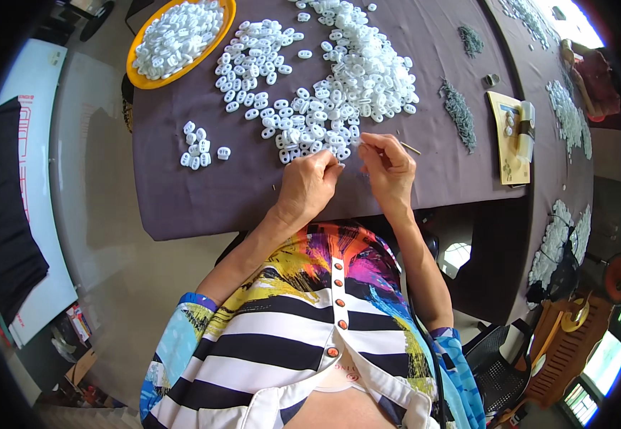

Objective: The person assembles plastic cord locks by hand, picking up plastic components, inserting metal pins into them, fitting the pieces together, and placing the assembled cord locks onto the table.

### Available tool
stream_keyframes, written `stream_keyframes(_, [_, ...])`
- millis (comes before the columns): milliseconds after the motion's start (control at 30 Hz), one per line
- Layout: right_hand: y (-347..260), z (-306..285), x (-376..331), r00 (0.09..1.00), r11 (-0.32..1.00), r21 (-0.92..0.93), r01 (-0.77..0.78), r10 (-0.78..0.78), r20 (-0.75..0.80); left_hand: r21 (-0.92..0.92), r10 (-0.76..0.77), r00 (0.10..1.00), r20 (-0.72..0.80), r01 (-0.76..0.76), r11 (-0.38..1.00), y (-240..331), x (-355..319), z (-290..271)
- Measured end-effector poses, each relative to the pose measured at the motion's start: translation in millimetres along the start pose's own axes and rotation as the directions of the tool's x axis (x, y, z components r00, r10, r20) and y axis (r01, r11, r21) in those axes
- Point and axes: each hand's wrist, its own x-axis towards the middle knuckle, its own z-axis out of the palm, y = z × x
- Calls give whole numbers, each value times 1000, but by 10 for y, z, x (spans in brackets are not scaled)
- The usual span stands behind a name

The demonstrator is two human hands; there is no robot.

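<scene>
Red lettering (pixel 27 143) stood on the white board (pixel 47 154) at left — partly hidden by black cloth (pixel 3 214) — and small red print (pixel 349 372) showed inside the striped shirt's (pixel 264 343) open neck.

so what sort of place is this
Probably a workroom, perhaps in a home: a cloth-covered table bears heaps of small white pieces, a yellow basin holds many more, and wooden furniture stands nearby.

Hands (pixel 305 186) beside small white pieces (pixel 378 82)

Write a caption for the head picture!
Left hand and right hand beside small white pieces on a dark table.
</scene>
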Motion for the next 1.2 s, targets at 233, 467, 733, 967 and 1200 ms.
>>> stream_keyframes(233, [47,-22,20,936,855,386,-347,339,91,-199,-86,991,-99,65,978,22,63,-74])
stream_keyframes(467, [73,-81,27,947,863,391,-320,307,98,-459,-250,962,108,271,846,114,134,-108])
stream_keyframes(733, [101,-244,-4,998,912,-406,55,-59,3,-84,-17,999,-35,14,996,35,-48,-67])
stream_keyframes(967, [130,-255,1,995,877,-469,104,-90,51,116,93,992,-88,-83,990,47,-88,32])
stream_keyframes(1200, [31,-98,-155,971,790,-567,233,-216,99,147,92,990,-104,-76,986,-1,-129,62])
